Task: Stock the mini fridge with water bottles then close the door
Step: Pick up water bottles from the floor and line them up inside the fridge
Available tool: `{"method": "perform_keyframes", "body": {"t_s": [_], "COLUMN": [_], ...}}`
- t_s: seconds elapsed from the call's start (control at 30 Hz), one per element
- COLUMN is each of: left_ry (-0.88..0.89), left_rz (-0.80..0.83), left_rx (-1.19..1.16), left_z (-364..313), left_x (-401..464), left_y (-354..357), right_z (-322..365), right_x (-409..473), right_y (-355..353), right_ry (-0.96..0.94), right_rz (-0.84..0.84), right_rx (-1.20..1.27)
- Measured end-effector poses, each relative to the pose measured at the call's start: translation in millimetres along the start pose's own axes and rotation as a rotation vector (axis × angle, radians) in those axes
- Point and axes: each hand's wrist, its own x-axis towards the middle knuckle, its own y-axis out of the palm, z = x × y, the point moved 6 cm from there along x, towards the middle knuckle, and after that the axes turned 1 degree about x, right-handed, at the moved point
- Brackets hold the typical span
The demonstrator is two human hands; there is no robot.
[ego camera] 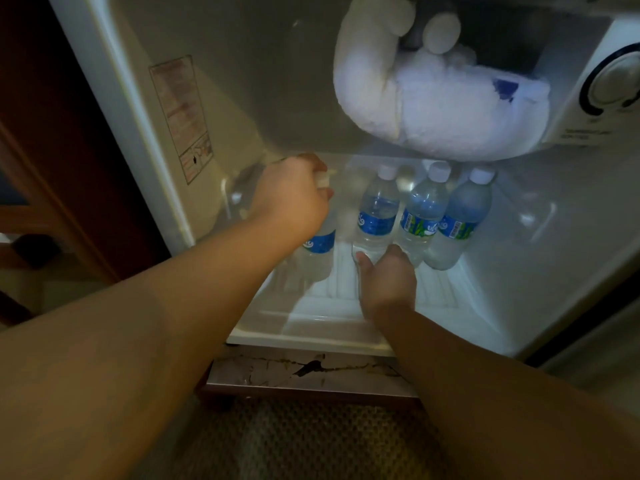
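Observation:
The mini fridge (311, 327) stands open with its white interior lit. My left hand (292, 195) grips the top of a blue-labelled water bottle (320, 242) at the left of the fridge floor. My right hand (386, 277) holds the base of a second bottle (375, 213) beside it. Two more bottles (420, 216) (460, 220) with white caps stand upright to the right, close together. The fridge door is out of sight.
A thick lump of frost (433, 109) hangs from the freezer box above the bottles. A thermostat dial (613, 84) sits at the upper right. A wooden cabinet side (62, 140) stands left. A cracked shelf (304, 372) and carpet (294, 445) lie below.

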Motion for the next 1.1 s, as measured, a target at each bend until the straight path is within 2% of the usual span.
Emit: {"method": "perform_keyframes", "body": {"t_s": [0.4,1.1], "left_ry": [0.067,0.119], "left_rz": [-0.026,-0.019], "left_rx": [-0.054,-0.06], "left_z": [-17.7,-20.1], "left_x": [21.2,26.8], "left_y": [34.5,42.9], "right_z": [-16.1,-15.6], "right_x": [-3.1,0.8], "right_y": [12.3,12.6], "right_ry": [-0.069,-0.052], "right_rz": [-0.099,-0.058], "right_rx": [0.031,0.023]}}
